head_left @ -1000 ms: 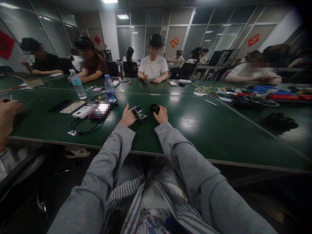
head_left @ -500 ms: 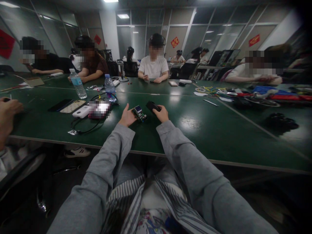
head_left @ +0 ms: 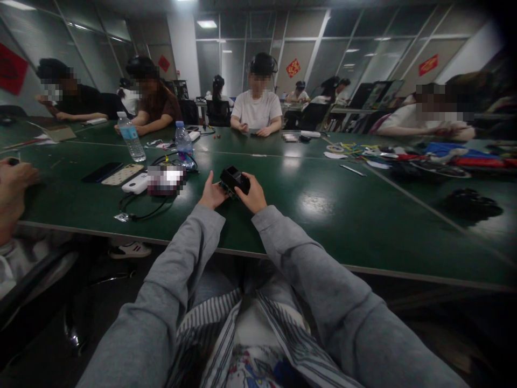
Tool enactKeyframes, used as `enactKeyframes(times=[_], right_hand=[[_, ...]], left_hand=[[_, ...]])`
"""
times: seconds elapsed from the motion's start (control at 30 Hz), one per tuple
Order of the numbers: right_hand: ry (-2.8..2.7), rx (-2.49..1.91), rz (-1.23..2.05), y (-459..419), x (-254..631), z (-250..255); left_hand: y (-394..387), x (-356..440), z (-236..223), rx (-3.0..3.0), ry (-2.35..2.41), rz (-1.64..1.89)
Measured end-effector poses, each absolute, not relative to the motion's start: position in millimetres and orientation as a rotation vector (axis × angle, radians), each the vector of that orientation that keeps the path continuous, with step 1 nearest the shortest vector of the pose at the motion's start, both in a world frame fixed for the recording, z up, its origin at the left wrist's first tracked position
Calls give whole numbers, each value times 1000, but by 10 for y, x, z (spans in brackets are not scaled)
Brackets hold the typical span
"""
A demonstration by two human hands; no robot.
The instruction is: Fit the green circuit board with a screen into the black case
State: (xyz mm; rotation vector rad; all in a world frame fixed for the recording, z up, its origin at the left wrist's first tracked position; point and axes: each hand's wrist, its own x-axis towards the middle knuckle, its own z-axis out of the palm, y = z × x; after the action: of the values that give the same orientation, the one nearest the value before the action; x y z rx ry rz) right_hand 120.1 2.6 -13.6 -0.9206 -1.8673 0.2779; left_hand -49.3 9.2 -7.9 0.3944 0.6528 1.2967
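Black case [head_left: 231, 173], mid-frame, is pinched by the right grip [head_left: 254, 194] above a circuit board [head_left: 228, 191] the spread left grip [head_left: 211, 194] seemingly supports.

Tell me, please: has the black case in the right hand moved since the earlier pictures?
Yes: the black case has moved left, nearer the blue-capped bottle, together with the right hand.

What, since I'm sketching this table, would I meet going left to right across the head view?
Nearby person's hand, white-capped bottle, blue-capped bottle, left hand, black case, right hand, pen-like stick, black heap.
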Motion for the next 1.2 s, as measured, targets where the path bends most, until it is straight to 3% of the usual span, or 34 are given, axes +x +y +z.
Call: enactKeyframes(times=[0.4,0.8,1.2], right_hand=[[-2029,-950,401,101,1194,-256],[-1601,-1034,1137,318,1200,-324],[-1411,-955,1427,240,1210,-219]], left_hand=[[59,-419,2,449,719,1275],[49,-358,2,463,761,1368],[4,-369,33,616,645,1282]])
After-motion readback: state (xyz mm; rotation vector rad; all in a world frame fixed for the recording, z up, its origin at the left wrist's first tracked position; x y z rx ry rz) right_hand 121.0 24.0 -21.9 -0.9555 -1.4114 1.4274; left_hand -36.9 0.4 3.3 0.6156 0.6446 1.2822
